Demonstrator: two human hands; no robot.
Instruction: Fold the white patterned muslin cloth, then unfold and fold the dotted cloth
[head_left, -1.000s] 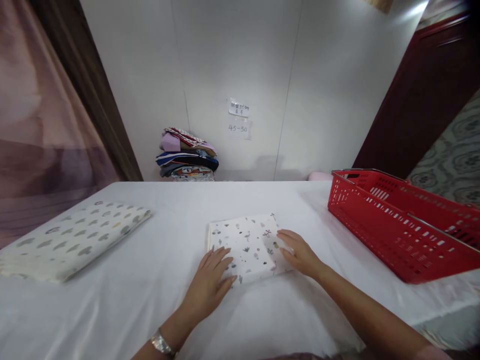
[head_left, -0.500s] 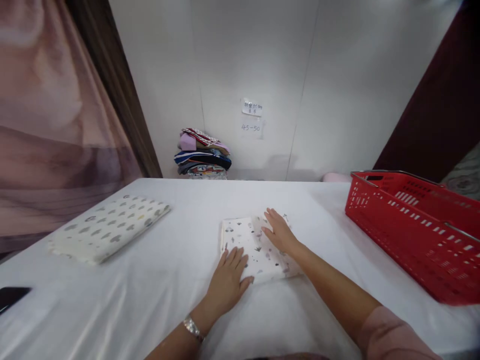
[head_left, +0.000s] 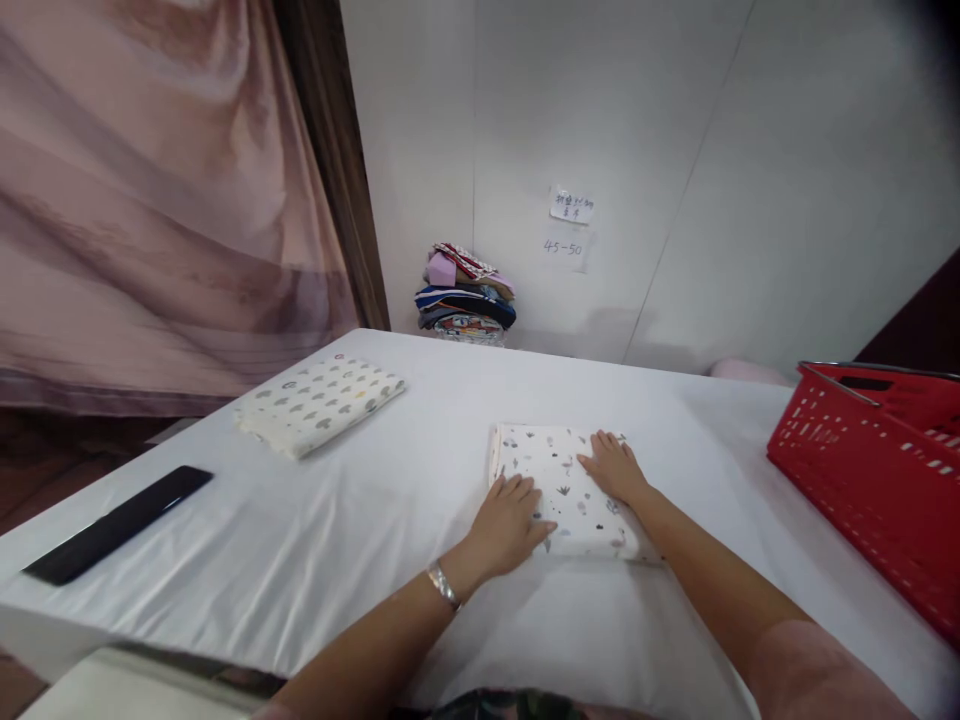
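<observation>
A white cloth (head_left: 574, 500) with small grey and green prints lies folded flat on the white-covered table (head_left: 450, 400). My left hand (head_left: 506, 525), with a silver bracelet at its wrist, rests on the cloth's near left part, fingers spread. On its right side my right hand (head_left: 613, 467) lies flat, fingers stretched out. Neither hand grips anything. Farther left sits another folded cloth (head_left: 322, 400), cream with grey shapes.
A red basket (head_left: 862, 470) with a metal handle stands on the right. Toward the left edge lies a dark flat object (head_left: 120, 525). Behind the table is a stack of folded fabrics (head_left: 465, 300) against the wall; a pink curtain (head_left: 150, 200) hangs at left.
The view has swung left, so everything appears farther right and more of the dark flat object shows. The raised right part of the printed cloth now lies flat under my right hand.
</observation>
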